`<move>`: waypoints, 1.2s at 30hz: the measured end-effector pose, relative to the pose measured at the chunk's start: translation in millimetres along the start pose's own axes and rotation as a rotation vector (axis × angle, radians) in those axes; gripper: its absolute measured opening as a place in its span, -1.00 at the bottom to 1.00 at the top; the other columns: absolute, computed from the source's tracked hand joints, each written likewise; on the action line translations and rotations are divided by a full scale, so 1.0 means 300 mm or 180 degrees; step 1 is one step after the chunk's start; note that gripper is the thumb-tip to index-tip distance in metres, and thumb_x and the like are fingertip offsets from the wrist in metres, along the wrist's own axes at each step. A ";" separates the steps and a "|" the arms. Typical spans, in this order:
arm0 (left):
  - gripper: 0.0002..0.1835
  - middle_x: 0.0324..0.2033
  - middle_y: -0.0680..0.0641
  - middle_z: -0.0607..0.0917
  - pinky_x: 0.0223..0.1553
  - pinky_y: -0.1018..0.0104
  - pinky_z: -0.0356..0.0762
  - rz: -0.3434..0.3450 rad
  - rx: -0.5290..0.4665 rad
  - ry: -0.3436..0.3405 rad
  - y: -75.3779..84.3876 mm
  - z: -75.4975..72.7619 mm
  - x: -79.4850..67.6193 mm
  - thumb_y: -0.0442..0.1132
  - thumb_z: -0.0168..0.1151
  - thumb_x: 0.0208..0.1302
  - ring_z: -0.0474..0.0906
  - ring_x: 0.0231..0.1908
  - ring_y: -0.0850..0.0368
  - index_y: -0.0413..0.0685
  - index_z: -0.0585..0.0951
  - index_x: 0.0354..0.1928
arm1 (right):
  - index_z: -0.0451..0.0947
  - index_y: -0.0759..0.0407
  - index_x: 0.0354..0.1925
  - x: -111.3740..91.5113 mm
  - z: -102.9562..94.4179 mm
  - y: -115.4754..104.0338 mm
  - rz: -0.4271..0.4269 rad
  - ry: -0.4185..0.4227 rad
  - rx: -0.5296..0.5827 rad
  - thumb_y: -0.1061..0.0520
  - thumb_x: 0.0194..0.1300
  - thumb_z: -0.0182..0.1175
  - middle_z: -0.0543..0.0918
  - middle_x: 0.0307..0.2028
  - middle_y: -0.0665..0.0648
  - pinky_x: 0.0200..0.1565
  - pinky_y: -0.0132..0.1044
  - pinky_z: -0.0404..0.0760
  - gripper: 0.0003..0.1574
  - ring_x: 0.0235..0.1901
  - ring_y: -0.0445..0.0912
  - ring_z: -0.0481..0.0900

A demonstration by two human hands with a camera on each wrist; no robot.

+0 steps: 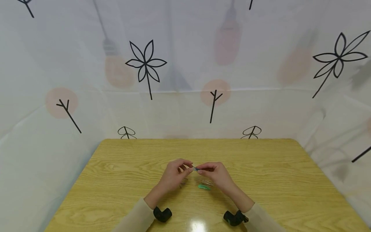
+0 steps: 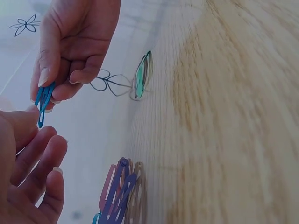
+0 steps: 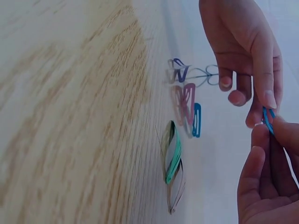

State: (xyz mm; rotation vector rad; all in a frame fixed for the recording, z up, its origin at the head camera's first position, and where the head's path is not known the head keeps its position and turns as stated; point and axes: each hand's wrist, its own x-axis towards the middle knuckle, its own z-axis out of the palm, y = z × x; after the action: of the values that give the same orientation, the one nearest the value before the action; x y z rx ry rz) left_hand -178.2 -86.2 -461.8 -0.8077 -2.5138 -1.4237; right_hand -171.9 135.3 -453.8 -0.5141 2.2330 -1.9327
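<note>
Above the table, both hands meet at a blue snap hair clip (image 2: 45,100). My left hand (image 1: 174,174) pinches one end of the clip between thumb and index finger. From the other side, the thumb and fingertips of my right hand (image 1: 217,173) pinch the opposite end. Below the right hand lies a green hair clip (image 1: 204,187) with a pale one (image 1: 207,182) close behind it. Near the left hand, partly hidden by it in the head view, sit a purple clip (image 3: 181,70), a pink clip (image 3: 188,102) and another blue clip (image 3: 196,120).
The wooden table (image 1: 121,180) has a glossy top that mirrors the clips. A white patterned curtain (image 1: 179,112) hangs behind its far edge. Dark wrist-worn devices show at the left sleeve (image 1: 134,216) and the right sleeve (image 1: 262,220).
</note>
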 end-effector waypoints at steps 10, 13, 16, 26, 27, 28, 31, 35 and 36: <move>-0.77 -0.16 0.17 0.67 -0.29 0.30 0.50 -0.0191 -0.0258 -0.0201 0.007 -0.001 -0.002 -0.12 0.20 0.46 0.55 -0.21 0.20 -0.01 0.70 0.00 | 0.72 0.31 -0.11 -0.001 -0.001 -0.003 0.0001 0.0022 -0.0035 0.19 0.31 0.34 0.72 -0.12 0.25 -0.08 -0.30 0.62 -0.77 -0.14 -0.04 0.68; -0.85 -0.22 0.18 0.67 -0.30 0.30 0.48 -0.0212 -0.0290 -0.0170 0.007 -0.001 0.000 -0.12 0.22 0.44 0.54 -0.26 0.20 0.09 0.70 -0.06 | 0.72 0.30 -0.11 -0.002 -0.001 -0.006 0.0002 0.0033 -0.0054 0.18 0.31 0.34 0.72 -0.12 0.27 -0.09 -0.27 0.62 -0.76 -0.15 -0.03 0.68; -0.90 -0.27 0.19 0.66 -0.29 0.30 0.45 -0.0242 -0.0328 -0.0104 0.011 0.001 0.001 -0.15 0.25 0.42 0.53 -0.29 0.19 0.13 0.70 -0.12 | 0.70 0.32 -0.07 -0.003 0.000 -0.008 0.0001 0.0056 -0.0099 0.20 0.32 0.33 0.71 -0.11 0.29 -0.10 -0.25 0.62 -0.75 -0.15 0.00 0.67; -0.92 -0.29 -0.07 0.69 -0.28 0.28 0.40 -0.0303 -0.0466 -0.0009 0.149 -0.042 -0.011 -0.38 0.25 0.37 0.51 -0.30 0.07 -0.18 0.70 -0.17 | 0.69 0.34 -0.07 -0.004 0.000 0.002 0.0047 0.0103 -0.0009 0.19 0.34 0.31 0.68 -0.10 0.39 -0.07 -0.29 0.60 -0.74 -0.12 0.12 0.66; -0.92 -0.29 -0.07 0.69 -0.28 0.29 0.40 -0.0295 -0.0466 -0.0010 0.150 -0.042 -0.011 -0.38 0.25 0.37 0.52 -0.30 0.08 -0.18 0.70 -0.17 | 0.70 0.33 -0.07 -0.005 -0.001 0.002 0.0055 0.0095 0.0004 0.18 0.35 0.31 0.68 -0.10 0.40 -0.06 -0.29 0.60 -0.74 -0.11 0.15 0.65; -0.91 -0.29 -0.07 0.69 -0.29 0.30 0.40 -0.0283 -0.0466 -0.0011 0.149 -0.042 -0.012 -0.37 0.25 0.37 0.52 -0.31 0.09 -0.18 0.70 -0.17 | 0.70 0.33 -0.08 -0.005 -0.001 0.002 0.0059 0.0093 0.0007 0.17 0.35 0.30 0.68 -0.10 0.40 -0.06 -0.29 0.60 -0.74 -0.10 0.17 0.65; -0.91 -0.30 -0.07 0.70 -0.30 0.32 0.42 -0.0245 -0.0472 0.0005 0.145 -0.040 -0.013 -0.37 0.26 0.37 0.52 -0.34 0.11 -0.17 0.71 -0.18 | 0.70 0.32 -0.08 -0.007 -0.001 0.001 0.0050 0.0088 -0.0013 0.16 0.36 0.30 0.69 -0.11 0.38 -0.05 -0.28 0.59 -0.74 -0.10 0.15 0.64; -0.91 -0.30 -0.05 0.72 -0.31 0.35 0.43 -0.0293 -0.0507 0.0002 0.143 -0.041 -0.012 -0.38 0.27 0.35 0.52 -0.36 0.08 -0.18 0.73 -0.20 | 0.70 0.34 -0.10 -0.009 -0.001 -0.002 0.0061 0.0084 -0.0014 0.17 0.36 0.29 0.69 -0.12 0.38 -0.02 -0.21 0.60 -0.75 -0.14 0.03 0.65; -0.91 -0.29 -0.05 0.72 -0.32 0.35 0.44 -0.0303 -0.0504 0.0000 0.141 -0.040 -0.012 -0.38 0.28 0.35 0.53 -0.37 0.07 -0.18 0.74 -0.20 | 0.70 0.34 -0.10 -0.009 0.000 -0.002 0.0068 0.0084 -0.0006 0.18 0.36 0.29 0.69 -0.12 0.37 -0.02 -0.19 0.60 -0.76 -0.15 0.00 0.65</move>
State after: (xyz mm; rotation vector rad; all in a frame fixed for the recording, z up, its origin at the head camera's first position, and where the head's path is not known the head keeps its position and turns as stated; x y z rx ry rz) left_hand -155.0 -80.3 -424.8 -0.7206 -2.4948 -1.6706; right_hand -169.2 136.3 -453.5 -0.4658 2.2471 -1.9385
